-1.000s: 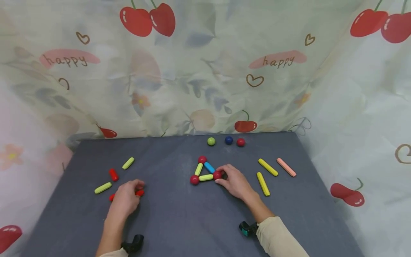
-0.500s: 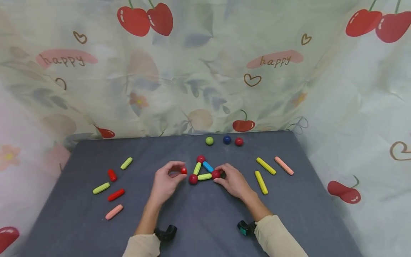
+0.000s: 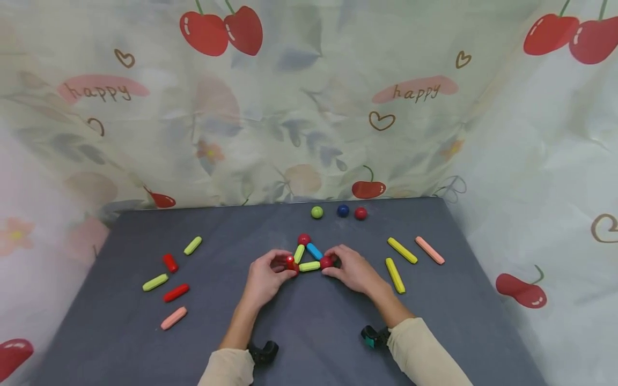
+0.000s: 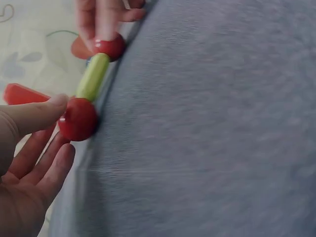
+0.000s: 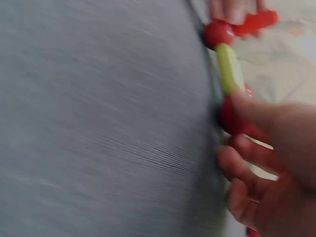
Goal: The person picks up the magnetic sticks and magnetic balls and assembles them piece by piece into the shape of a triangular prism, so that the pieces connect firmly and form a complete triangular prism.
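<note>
A triangle of three red balls joined by two light green sticks (image 3: 309, 266) and a blue stick (image 3: 314, 251) lies mid-table. My left hand (image 3: 264, 277) pinches a red stick (image 3: 290, 260) that stands up at the triangle's left red ball (image 4: 79, 121). In the left wrist view, the stick points away from that ball, and my thumb covers where they meet. My right hand (image 3: 352, 272) grips the right red ball (image 3: 326, 262) between thumb and fingers. The far red ball (image 3: 304, 239) is untouched.
On the left lie two red sticks (image 3: 176, 292), two light green sticks (image 3: 155, 282) and a pink stick (image 3: 174, 318). Two yellow sticks (image 3: 395, 275) and another pink stick (image 3: 429, 250) lie right. Green (image 3: 317, 212), blue (image 3: 343, 210) and red balls (image 3: 360, 213) sit near the back edge.
My left hand has lifted a red stick from the left group and carried it right to the triangle's left ball. My right hand has stayed at the right ball.
</note>
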{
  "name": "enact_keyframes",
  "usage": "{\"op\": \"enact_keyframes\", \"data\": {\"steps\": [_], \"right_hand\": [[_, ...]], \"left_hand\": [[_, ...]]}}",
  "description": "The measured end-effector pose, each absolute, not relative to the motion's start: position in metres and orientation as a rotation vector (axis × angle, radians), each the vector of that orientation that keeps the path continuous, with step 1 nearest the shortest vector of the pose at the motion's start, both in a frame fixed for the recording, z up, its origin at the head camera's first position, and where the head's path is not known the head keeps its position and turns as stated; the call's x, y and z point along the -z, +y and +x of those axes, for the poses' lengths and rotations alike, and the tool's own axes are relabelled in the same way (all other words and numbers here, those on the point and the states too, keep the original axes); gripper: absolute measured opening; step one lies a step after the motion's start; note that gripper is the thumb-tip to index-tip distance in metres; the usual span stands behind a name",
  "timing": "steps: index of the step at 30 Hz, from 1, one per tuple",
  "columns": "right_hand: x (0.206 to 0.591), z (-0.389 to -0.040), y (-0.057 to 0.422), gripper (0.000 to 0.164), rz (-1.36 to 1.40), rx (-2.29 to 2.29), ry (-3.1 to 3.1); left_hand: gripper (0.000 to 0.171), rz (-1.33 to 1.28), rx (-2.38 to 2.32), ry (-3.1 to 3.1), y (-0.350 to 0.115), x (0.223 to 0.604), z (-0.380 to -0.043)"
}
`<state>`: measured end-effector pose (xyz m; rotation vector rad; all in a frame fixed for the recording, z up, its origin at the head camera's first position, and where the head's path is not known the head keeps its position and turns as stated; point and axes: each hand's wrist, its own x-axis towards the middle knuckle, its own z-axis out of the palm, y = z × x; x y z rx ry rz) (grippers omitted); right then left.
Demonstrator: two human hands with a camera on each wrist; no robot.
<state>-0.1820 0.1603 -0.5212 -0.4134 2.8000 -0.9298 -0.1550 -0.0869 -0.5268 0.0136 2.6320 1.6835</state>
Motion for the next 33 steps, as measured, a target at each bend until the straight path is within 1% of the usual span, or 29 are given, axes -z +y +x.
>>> {"op": "enact_keyframes", "data": {"steps": [3, 7, 13, 16, 18, 22, 25, 29, 33], "right_hand": [[0.512, -0.197, 0.160, 0.042, -0.397, 0.881, 2.797], [0.503, -0.229, 0.145, 0.051, -0.433, 0.865, 2.821], [0.506, -0.278, 0.131, 0.063, -0.464, 0.825, 2.809], [0.510, -0.293, 0.130, 0.062, -0.411, 0.795, 2.812], [0.511, -0.299, 0.130, 0.059, -0.379, 0.794, 2.813], [0.515, -0.299, 0.137, 0.047, -0.361, 0.731, 2.830], [0.513, -0.291, 0.141, 0.043, -0.353, 0.754, 2.842], [0.500, -0.271, 0.142, 0.043, -0.408, 1.053, 2.822], [0.481, -0.241, 0.137, 0.042, -0.614, 1.332, 2.680]], "left_hand": [[0.044, -0.023, -1.682, 2.616, -0.084, 0.532, -0.155], [0.044, -0.054, -1.693, 2.611, -0.087, 0.534, -0.153], [0.042, -0.059, -1.647, 2.652, -0.084, 0.536, -0.149], [0.040, -0.063, -1.636, 2.644, -0.081, 0.538, -0.150], [0.039, -0.065, -1.640, 2.636, -0.080, 0.538, -0.150], [0.039, -0.073, -1.667, 2.607, -0.075, 0.540, -0.151], [0.039, -0.064, -1.663, 2.601, -0.073, 0.539, -0.152], [0.039, -0.065, -1.647, 2.607, -0.075, 0.539, -0.153], [0.038, -0.096, -1.649, 2.612, -0.078, 0.540, -0.153]]}}
